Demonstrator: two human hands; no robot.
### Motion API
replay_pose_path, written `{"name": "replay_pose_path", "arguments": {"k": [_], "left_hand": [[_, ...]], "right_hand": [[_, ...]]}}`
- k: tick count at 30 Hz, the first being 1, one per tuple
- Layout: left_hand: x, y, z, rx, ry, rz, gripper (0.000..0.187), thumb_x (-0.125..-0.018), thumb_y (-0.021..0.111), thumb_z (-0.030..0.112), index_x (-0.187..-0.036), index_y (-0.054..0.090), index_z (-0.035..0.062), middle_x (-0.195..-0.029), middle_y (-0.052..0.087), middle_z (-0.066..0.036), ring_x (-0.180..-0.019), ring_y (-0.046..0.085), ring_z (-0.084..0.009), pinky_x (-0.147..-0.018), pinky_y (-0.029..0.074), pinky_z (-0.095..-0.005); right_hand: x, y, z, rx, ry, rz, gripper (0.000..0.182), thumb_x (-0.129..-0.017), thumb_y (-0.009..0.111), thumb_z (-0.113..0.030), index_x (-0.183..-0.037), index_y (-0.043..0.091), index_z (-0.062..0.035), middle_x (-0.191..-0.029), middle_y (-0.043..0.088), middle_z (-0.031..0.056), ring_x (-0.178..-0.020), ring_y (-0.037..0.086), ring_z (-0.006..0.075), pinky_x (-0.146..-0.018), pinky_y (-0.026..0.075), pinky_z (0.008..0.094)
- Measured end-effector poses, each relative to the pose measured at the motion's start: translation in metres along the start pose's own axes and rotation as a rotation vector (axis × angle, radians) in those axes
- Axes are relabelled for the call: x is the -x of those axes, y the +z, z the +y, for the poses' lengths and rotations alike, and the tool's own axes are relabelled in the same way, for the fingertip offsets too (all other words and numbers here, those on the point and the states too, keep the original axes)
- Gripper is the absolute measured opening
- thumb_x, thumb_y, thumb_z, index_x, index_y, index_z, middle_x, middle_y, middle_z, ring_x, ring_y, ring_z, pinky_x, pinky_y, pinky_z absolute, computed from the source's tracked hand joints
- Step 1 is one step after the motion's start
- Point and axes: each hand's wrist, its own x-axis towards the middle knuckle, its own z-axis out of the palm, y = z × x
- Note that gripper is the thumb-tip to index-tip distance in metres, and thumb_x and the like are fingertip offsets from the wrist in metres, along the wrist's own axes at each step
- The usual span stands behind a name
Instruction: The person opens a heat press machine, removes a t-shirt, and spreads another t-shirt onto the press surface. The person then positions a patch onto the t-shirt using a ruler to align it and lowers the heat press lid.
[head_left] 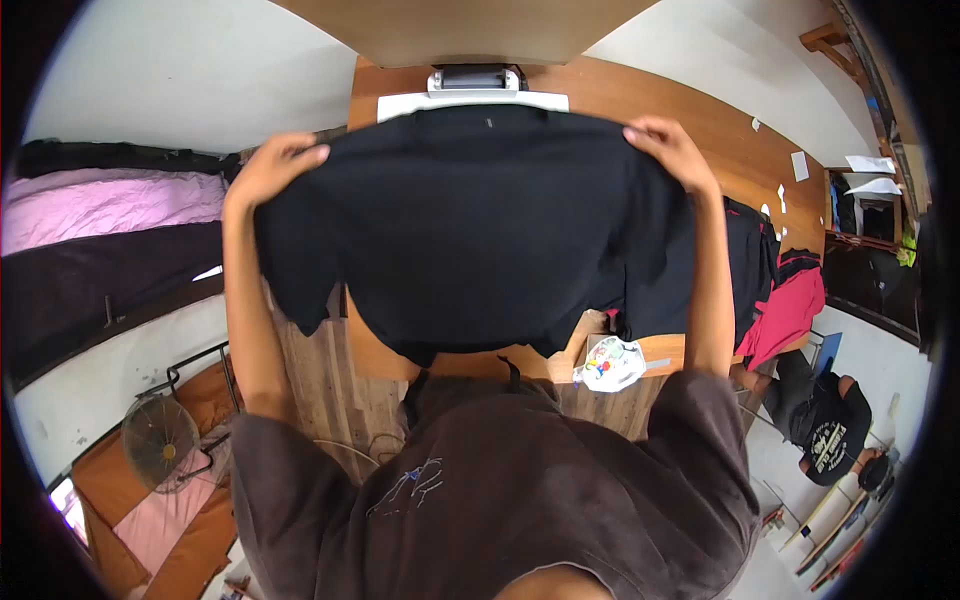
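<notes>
A black T-shirt [480, 220] hangs spread out between my hands, its neckline at the top and a small label near the collar. My left hand [275, 165] pinches one shoulder of it, and my right hand [675, 150] grips the other shoulder. The sleeves droop below each hand. Behind the collar, a white board or platen [400, 103] shows in part, with a grey and black device [474, 80] at its far edge. The shirt covers much of the wooden table [640, 95].
On the right of the table lie dark garments [748, 265] and a red garment [790, 310]. A white tray of small colourful items [611, 364] sits near the front edge. A fan [160, 440] stands at left; another person [830, 425] is at lower right.
</notes>
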Motion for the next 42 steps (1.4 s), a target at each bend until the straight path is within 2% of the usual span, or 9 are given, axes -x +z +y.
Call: {"name": "replay_pose_path", "arguments": {"k": [7, 8, 12, 17, 25, 26, 31, 37, 42], "left_hand": [[-0.145, 0.121, -0.074, -0.528, -0.059, 0.674, 0.054, -0.096, 0.075, 0.042, -0.136, 0.065, 0.0066, -0.133, 0.06, -0.018, -0.122, 0.061, -0.0392, -0.099, 0.052, -0.0512], [-0.133, 0.143, -0.057, -0.438, 0.011, 0.62, 0.057, -0.094, 0.075, 0.041, -0.138, 0.064, 0.007, -0.137, 0.058, -0.019, -0.128, 0.058, -0.0401, -0.105, 0.049, -0.0517], [-0.044, 0.25, -0.004, -0.402, 0.171, 0.438, 0.067, -0.093, 0.074, 0.043, -0.151, 0.057, 0.0127, -0.162, 0.043, -0.021, -0.153, 0.033, -0.0443, -0.124, 0.026, -0.061], [0.067, 0.336, -0.022, -0.487, -0.044, 0.392, 0.068, -0.098, 0.069, 0.04, -0.159, 0.05, 0.019, -0.173, 0.03, -0.016, -0.16, 0.023, -0.0432, -0.126, 0.016, -0.0665], [0.177, 0.399, -0.12, 0.498, -0.562, 0.625, 0.083, -0.106, 0.066, 0.04, -0.168, 0.026, 0.0032, -0.171, 0.031, -0.026, -0.157, 0.032, -0.0399, -0.129, 0.025, -0.0419], [0.181, 0.421, -0.158, 0.446, -0.47, 0.722, 0.074, -0.103, 0.071, 0.039, -0.158, 0.043, -0.0017, -0.151, 0.058, -0.025, -0.138, 0.057, -0.0337, -0.117, 0.042, -0.0382], [0.212, 0.374, -0.144, 0.452, -0.473, 0.488, 0.034, -0.097, 0.082, 0.03, -0.105, 0.072, -0.0021, -0.084, 0.075, -0.005, -0.077, 0.067, -0.0101, -0.071, 0.053, -0.0284], [0.238, 0.34, -0.126, 0.713, -0.297, 0.416, 0.025, -0.1, 0.079, 0.025, -0.103, 0.071, 0.0015, -0.088, 0.074, -0.001, -0.08, 0.066, -0.0081, -0.073, 0.052, -0.0245], [0.259, 0.339, -0.12, 0.67, -0.473, 0.365, 0.023, -0.106, 0.071, 0.025, -0.098, 0.068, 0.0036, -0.089, 0.072, 0.002, -0.083, 0.062, -0.0047, -0.075, 0.049, -0.0222]], "right_hand": [[-0.152, 0.064, 0.13, 0.601, -0.082, 0.691, 0.047, -0.097, 0.079, -0.038, -0.129, 0.072, -0.004, -0.12, 0.072, 0.0184, -0.11, 0.07, 0.0286, -0.095, 0.055, 0.0417], [-0.142, 0.081, 0.123, 0.419, -0.092, 0.696, 0.048, -0.098, 0.075, -0.039, -0.135, 0.069, -0.0092, -0.13, 0.064, 0.0287, -0.124, 0.061, 0.0465, -0.105, 0.051, 0.0514], [-0.039, 0.19, 0.078, 0.488, -0.53, 0.632, 0.04, -0.093, 0.077, -0.024, -0.125, 0.071, -0.0014, -0.134, 0.063, 0.0243, -0.125, 0.059, 0.044, -0.109, 0.046, 0.0516], [0.081, 0.287, 0.105, 0.724, -0.21, 0.354, 0.053, -0.098, 0.069, -0.034, -0.148, 0.062, -0.0168, -0.164, 0.043, 0.0217, -0.154, 0.034, 0.0436, -0.126, 0.025, 0.0598], [0.17, 0.304, 0.204, -0.122, 0.437, 0.642, 0.085, -0.094, 0.079, -0.054, -0.15, 0.054, 0.0048, -0.133, 0.069, 0.0307, -0.124, 0.067, 0.039, -0.111, 0.048, 0.0411], [0.174, 0.303, 0.228, -0.186, 0.441, 0.604, 0.081, -0.093, 0.079, -0.055, -0.142, 0.061, 0.0064, -0.128, 0.071, 0.0282, -0.119, 0.069, 0.0351, -0.108, 0.05, 0.0397], [0.196, 0.267, 0.249, -0.162, 0.444, 0.474, 0.059, -0.092, 0.083, -0.047, -0.105, 0.073, 0.0091, -0.085, 0.075, 0.0068, -0.074, 0.065, 0.0135, -0.074, 0.054, 0.0294], [0.219, 0.245, 0.246, -0.306, 0.27, 0.498, 0.078, -0.1, 0.077, -0.035, -0.146, 0.048, 0.021, -0.143, 0.063, 0.0295, -0.131, 0.062, 0.0274, -0.112, 0.046, 0.0331], [0.24, 0.239, 0.215, -0.252, 0.309, 0.593, 0.08, -0.1, 0.076, -0.038, -0.146, 0.048, 0.0209, -0.147, 0.058, 0.0352, -0.139, 0.058, 0.0341, -0.118, 0.043, 0.0368]]}}
